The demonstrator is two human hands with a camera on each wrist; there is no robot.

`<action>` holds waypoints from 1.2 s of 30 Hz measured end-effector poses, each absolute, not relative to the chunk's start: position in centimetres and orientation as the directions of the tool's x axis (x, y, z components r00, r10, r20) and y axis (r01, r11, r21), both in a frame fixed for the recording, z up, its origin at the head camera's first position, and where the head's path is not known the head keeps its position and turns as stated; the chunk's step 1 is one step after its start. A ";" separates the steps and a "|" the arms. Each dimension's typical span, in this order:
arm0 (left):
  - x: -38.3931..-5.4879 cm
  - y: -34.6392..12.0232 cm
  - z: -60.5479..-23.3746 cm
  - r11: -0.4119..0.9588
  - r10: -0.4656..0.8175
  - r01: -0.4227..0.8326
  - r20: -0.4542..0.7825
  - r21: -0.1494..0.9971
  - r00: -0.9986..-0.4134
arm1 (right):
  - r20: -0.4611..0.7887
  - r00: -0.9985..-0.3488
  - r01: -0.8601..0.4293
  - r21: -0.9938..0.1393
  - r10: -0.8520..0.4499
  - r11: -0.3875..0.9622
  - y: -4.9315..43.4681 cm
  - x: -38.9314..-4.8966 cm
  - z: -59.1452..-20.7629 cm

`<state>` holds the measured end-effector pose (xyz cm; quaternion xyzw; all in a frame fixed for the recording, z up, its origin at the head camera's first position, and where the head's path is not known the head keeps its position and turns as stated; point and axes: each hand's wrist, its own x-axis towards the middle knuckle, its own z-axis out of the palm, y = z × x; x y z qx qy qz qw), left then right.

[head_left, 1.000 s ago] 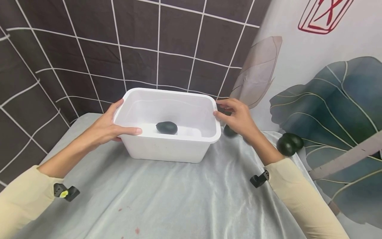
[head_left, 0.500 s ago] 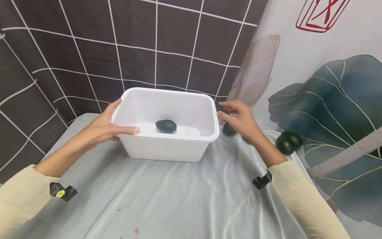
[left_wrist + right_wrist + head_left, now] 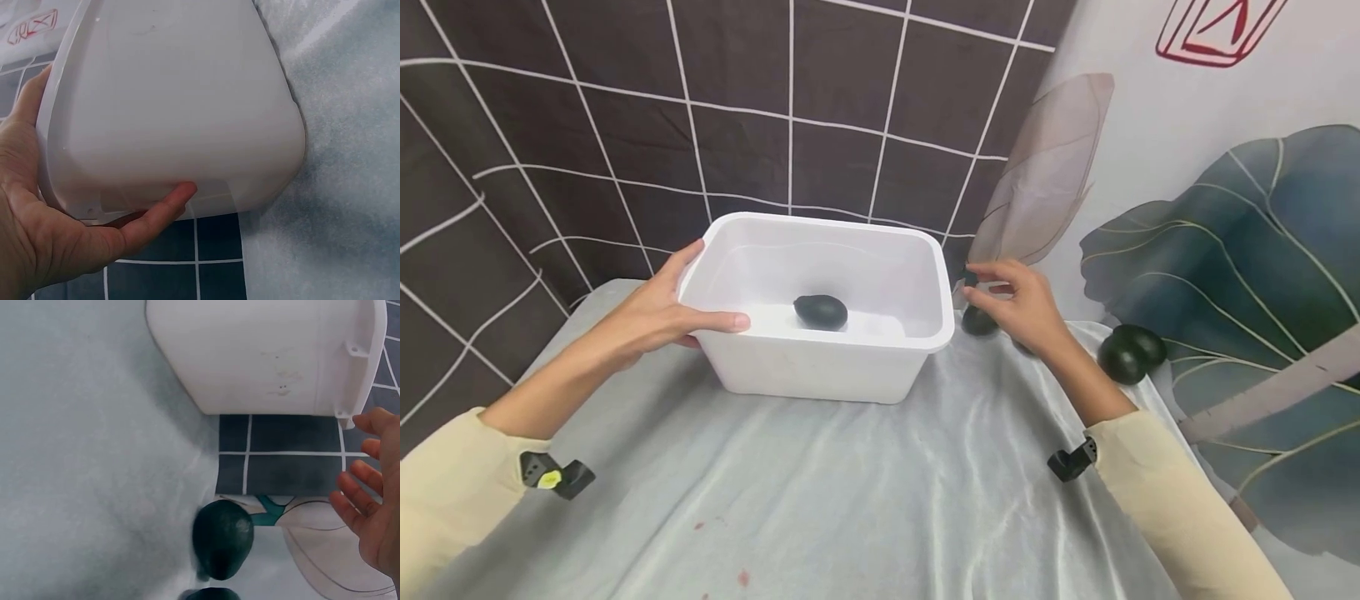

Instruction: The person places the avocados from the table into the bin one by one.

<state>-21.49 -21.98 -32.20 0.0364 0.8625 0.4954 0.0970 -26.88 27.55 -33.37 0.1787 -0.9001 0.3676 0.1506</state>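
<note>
A white plastic tub [image 3: 812,367] stands on a grey cloth, and one dark green avocado [image 3: 822,312] lies on its floor. My left hand [image 3: 662,317] grips the tub's left end, thumb along the front rim, fingers on the end wall; the left wrist view shows a finger under the rim. My right hand [image 3: 1017,300] hangs just off the tub's right end with loosely bent fingers and nothing between them. Beneath it, another avocado [image 3: 223,539] sits on the cloth in the right wrist view, partly covered by the hand in the head view.
More avocados [image 3: 1123,357] lie at the cloth's right edge. A dark sheet with white grid lines [image 3: 737,100] rises behind the tub, and a leaf-printed sheet [image 3: 1262,250] hangs on the right. The grey cloth [image 3: 820,500] stretches in front of the tub.
My right hand has let go of the tub's right rim and moved a little to the right, towards the avocados. My left hand keeps its grip, and the tub stays in place.
</note>
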 end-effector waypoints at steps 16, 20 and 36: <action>-21.7 -22.2 -32.2 0.521 0.173 -0.038 -0.149 0.853 -0.974 | 0.362 -0.921 -0.351 -0.606 -0.146 0.714 29.5 -26.4 -34.7; -21.7 -22.2 -32.3 0.522 0.171 -0.039 -0.150 0.852 -0.974 | 0.365 -0.923 -0.333 -0.602 -0.120 0.725 30.0 -26.2 -34.9; -21.4 -22.1 -32.4 0.486 0.171 -0.033 -0.132 0.873 -0.976 | 0.344 -0.938 -0.256 -0.626 -0.034 0.736 32.7 -24.8 -36.2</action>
